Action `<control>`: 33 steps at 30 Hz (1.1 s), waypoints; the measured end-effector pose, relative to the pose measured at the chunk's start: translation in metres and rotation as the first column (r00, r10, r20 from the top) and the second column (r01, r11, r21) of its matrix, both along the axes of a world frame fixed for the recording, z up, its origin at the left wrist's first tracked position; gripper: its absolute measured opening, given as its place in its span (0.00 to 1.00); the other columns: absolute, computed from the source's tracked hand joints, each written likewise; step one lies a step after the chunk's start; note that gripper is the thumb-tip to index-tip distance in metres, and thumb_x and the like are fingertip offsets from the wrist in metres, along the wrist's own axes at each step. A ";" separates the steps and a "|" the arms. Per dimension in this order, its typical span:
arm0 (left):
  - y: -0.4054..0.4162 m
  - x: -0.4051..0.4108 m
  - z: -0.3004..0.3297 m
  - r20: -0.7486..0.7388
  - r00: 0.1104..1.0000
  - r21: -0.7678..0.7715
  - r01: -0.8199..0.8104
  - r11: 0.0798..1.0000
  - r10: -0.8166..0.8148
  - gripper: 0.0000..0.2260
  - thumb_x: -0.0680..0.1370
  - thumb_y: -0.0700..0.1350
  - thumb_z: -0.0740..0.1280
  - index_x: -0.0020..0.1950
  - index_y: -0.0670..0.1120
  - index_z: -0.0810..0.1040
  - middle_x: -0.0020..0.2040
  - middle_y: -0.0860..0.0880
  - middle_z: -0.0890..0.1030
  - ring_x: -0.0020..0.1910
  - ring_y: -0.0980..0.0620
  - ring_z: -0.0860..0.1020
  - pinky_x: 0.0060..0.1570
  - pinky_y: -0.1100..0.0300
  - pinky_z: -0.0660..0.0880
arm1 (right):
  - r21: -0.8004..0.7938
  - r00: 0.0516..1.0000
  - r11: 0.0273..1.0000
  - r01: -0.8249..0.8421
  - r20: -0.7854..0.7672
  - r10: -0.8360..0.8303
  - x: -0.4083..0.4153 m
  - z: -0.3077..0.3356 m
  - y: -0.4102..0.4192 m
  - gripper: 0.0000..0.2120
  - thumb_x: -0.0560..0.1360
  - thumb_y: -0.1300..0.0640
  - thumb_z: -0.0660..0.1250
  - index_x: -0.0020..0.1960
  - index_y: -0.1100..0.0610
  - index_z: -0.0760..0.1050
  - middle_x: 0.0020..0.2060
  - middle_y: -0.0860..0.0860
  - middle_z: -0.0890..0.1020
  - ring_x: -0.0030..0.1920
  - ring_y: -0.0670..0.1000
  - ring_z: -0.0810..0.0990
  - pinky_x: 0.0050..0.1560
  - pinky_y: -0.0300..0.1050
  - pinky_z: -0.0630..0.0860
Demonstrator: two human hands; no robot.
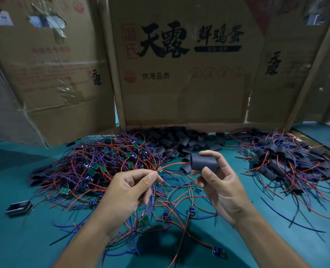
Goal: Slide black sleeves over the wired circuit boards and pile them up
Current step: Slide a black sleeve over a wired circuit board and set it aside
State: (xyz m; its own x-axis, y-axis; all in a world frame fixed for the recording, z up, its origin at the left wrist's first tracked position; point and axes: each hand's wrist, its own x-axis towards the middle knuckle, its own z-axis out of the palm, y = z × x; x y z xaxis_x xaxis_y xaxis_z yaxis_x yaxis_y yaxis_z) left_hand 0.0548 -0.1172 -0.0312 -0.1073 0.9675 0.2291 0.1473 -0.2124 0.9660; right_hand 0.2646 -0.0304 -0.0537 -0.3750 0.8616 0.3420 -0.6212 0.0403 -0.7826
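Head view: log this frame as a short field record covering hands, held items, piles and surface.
left hand: left hand pinches red wire
right hand: right hand grips black sleeve
wire state: red wire's end reaches the sleeve's open mouth
unsleeved pile: bare boards pile, left
sleeve stock: loose sleeves, centre back
finished pile: sleeved pile, right
surface: green table
backdrop: cardboard boxes

Right hand [221, 187] grips black sleeve [203, 162]; left hand [130, 189] pinches red wire [172, 165].
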 end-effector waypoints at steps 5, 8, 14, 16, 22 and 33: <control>0.000 0.001 0.000 0.014 0.999 -0.012 0.048 0.999 -0.048 0.13 0.76 0.54 0.66 0.45 0.46 0.85 0.25 0.45 0.71 0.22 0.56 0.64 0.23 0.66 0.61 | 0.062 0.997 0.997 0.054 0.059 -0.057 -0.005 -0.002 -0.004 0.20 0.67 0.62 0.72 0.58 0.57 0.75 0.43 0.63 0.78 0.36 0.50 0.78 0.36 0.37 0.72; 0.000 0.000 -0.002 0.011 0.995 -0.025 0.095 0.995 -0.095 0.14 0.76 0.55 0.67 0.46 0.46 0.85 0.25 0.46 0.71 0.22 0.57 0.64 0.23 0.68 0.61 | 0.058 0.996 0.995 0.076 0.036 -0.078 -0.004 -0.002 -0.003 0.20 0.67 0.63 0.71 0.58 0.56 0.74 0.43 0.61 0.78 0.35 0.48 0.78 0.36 0.36 0.73; 0.003 -0.004 -0.004 0.066 0.995 -0.001 0.075 0.997 -0.074 0.14 0.76 0.56 0.67 0.47 0.46 0.85 0.25 0.46 0.71 0.21 0.57 0.64 0.22 0.67 0.61 | 0.068 0.990 0.990 0.123 0.059 -0.127 0.006 0.000 0.004 0.19 0.67 0.60 0.73 0.57 0.56 0.76 0.43 0.62 0.78 0.37 0.50 0.78 0.39 0.37 0.75; 0.003 -0.006 -0.004 0.074 0.995 0.006 0.070 0.998 -0.070 0.15 0.76 0.56 0.67 0.48 0.45 0.85 0.26 0.45 0.71 0.22 0.56 0.63 0.23 0.65 0.61 | 0.080 0.986 0.987 0.137 0.085 -0.144 0.007 0.001 0.004 0.21 0.65 0.56 0.78 0.56 0.54 0.78 0.44 0.61 0.79 0.38 0.50 0.79 0.39 0.37 0.76; 0.002 -0.006 -0.003 0.086 0.993 0.006 0.081 0.997 -0.081 0.15 0.76 0.57 0.69 0.47 0.45 0.84 0.25 0.45 0.71 0.22 0.55 0.62 0.23 0.65 0.60 | 0.099 0.986 0.987 0.124 0.102 -0.134 0.000 -0.002 0.000 0.17 0.66 0.58 0.74 0.53 0.50 0.79 0.41 0.59 0.81 0.37 0.49 0.79 0.38 0.37 0.75; -0.002 -0.002 0.002 0.048 0.993 -0.024 0.105 0.994 -0.104 0.14 0.76 0.54 0.67 0.45 0.44 0.85 0.25 0.46 0.70 0.21 0.57 0.63 0.22 0.68 0.61 | 0.089 0.997 0.994 0.057 0.046 -0.062 -0.003 -0.001 -0.003 0.18 0.68 0.58 0.76 0.57 0.52 0.78 0.41 0.60 0.82 0.38 0.52 0.74 0.39 0.38 0.74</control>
